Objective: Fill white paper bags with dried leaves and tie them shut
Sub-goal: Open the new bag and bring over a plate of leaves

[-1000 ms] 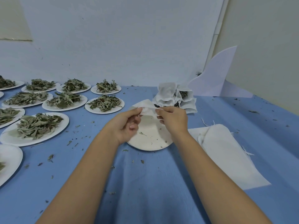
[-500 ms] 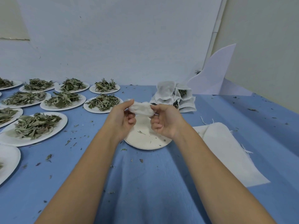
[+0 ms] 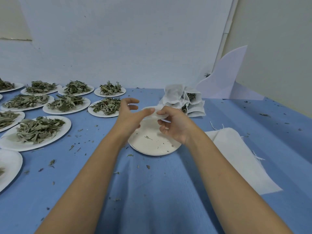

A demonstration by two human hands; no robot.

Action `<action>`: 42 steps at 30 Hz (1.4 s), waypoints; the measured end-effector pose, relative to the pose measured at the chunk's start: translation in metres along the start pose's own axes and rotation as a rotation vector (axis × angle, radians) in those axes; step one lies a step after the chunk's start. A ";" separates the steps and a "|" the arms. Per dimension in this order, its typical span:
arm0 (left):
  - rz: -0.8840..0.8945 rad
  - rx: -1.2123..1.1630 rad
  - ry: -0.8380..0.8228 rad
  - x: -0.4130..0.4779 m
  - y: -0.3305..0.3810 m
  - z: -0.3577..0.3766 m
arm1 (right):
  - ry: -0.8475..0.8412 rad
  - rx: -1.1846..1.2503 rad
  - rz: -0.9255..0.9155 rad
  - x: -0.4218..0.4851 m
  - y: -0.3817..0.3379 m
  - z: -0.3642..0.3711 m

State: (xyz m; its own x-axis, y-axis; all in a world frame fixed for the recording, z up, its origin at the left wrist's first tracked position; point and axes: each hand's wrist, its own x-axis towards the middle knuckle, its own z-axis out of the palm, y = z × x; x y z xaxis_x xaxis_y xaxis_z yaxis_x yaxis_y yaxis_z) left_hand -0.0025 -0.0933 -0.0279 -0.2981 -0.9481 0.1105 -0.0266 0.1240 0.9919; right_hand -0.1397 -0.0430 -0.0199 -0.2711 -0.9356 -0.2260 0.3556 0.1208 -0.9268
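Right hand [image 3: 173, 123] is clamped on white paper bag [image 3: 152, 114] w/ thumb & forefinger, held above plate [image 3: 152, 144]; left hand [image 3: 129, 116] is spread apart, thumb laid against bag.

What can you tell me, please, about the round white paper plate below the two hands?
The round white paper plate lies flat on the blue tablecloth, bare but for a few dried leaf scraps. The right hand pinches a small white paper bag above it, the left hand touching the bag; they hide its far part; whether they touch it is unclear.
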 end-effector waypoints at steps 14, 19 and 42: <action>0.551 0.801 0.215 -0.010 -0.013 0.011 | 0.490 -0.961 -0.689 0.004 0.017 0.004; 0.598 0.691 0.322 -0.005 -0.008 0.003 | 0.432 -0.992 -0.727 0.010 0.017 0.011; -0.173 -0.195 0.586 0.112 -0.042 -0.108 | 0.163 -0.481 0.019 0.149 0.003 0.106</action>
State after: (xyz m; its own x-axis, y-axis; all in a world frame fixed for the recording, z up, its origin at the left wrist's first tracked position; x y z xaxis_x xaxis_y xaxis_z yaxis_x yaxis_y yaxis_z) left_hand 0.0677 -0.2366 -0.0510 0.2672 -0.9593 -0.0915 0.1631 -0.0485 0.9854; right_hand -0.0846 -0.2173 -0.0248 -0.4181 -0.8725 -0.2528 -0.0798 0.3125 -0.9466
